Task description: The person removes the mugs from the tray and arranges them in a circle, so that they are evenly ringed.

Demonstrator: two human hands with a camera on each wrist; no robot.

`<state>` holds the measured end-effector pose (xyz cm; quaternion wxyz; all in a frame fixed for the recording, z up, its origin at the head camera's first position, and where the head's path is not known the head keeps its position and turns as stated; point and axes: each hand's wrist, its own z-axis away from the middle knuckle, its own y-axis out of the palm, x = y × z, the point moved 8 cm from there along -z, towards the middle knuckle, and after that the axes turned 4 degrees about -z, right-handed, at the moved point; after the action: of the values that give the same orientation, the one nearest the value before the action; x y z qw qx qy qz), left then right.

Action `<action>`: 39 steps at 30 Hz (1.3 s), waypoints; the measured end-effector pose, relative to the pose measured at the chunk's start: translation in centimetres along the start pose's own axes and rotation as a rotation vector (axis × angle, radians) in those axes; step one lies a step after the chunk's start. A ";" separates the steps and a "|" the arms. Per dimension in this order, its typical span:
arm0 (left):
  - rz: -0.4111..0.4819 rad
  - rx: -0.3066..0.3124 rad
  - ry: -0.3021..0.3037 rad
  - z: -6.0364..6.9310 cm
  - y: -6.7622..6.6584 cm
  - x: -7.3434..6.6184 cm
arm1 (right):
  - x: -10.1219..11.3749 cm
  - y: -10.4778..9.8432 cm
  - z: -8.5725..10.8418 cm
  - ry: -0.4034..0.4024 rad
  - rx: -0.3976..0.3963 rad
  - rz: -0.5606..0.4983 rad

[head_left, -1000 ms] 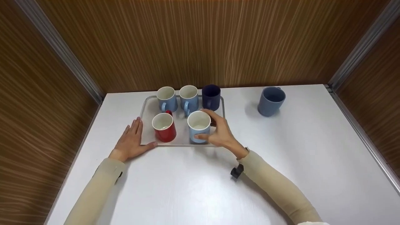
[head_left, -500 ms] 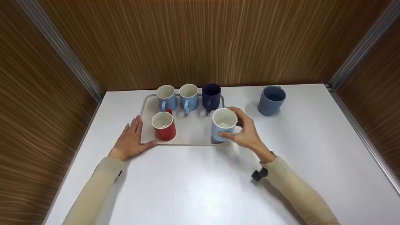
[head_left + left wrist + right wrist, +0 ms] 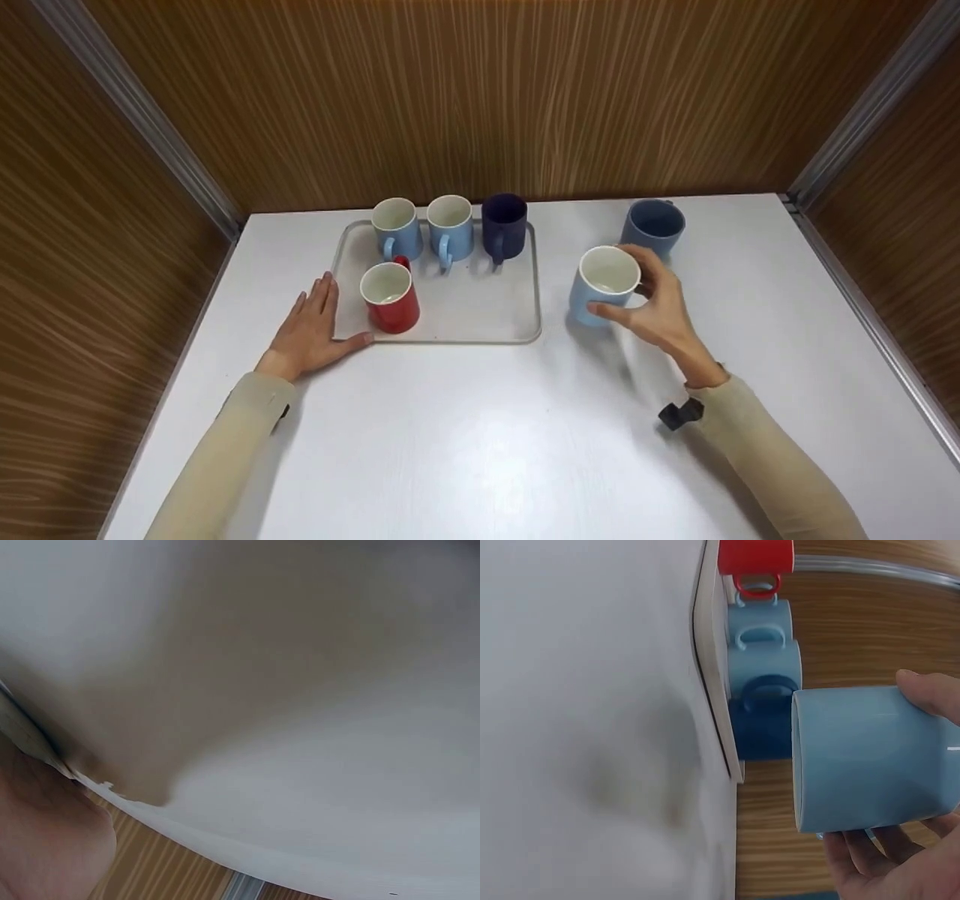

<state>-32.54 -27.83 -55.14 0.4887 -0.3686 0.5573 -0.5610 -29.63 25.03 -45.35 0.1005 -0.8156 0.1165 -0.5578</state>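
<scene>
A light blue mug [image 3: 592, 300] with a white inside is in my right hand [image 3: 656, 307], to the right of the tray. Thumb and fingers grip it round the sides, and it hangs upright just above the table. The same mug [image 3: 877, 757] fills the right side of the right wrist view. My left hand [image 3: 307, 337] lies with straight fingers along the left edge of the grey tray [image 3: 480, 315], its thumb at the front rim. On the tray stand a red mug [image 3: 394, 307], two light blue mugs [image 3: 405, 238] [image 3: 457, 238] and a dark navy mug [image 3: 510, 232].
A grey-blue mug [image 3: 651, 229] stands on the white table [image 3: 450, 442] at the back right, behind my right hand. Wood-grained panels [image 3: 465, 97] enclose the table at the back and both sides. The left wrist view shows mostly blurred table.
My right hand has carried the light blue mug rightward, from the tray's front part to beyond its right edge. The left hand has stayed by the tray.
</scene>
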 end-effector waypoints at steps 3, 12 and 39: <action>0.003 -0.011 0.002 0.0 -0.2 0.0 | 0.2 -1.1 0.2 0.003 -0.023 0.022; 0.006 0.001 -0.011 -0.1 0.1 0.1 | -1.1 -4.2 1.5 0.078 -0.051 0.112; 0.002 0.004 -0.005 0.0 0.1 0.1 | -5.9 -11.5 1.1 0.240 -0.158 0.222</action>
<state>-32.52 -27.89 -55.22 0.4915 -0.3684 0.5552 -0.5608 -29.82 37.77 -47.61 0.0827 -0.7306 0.2604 -0.6258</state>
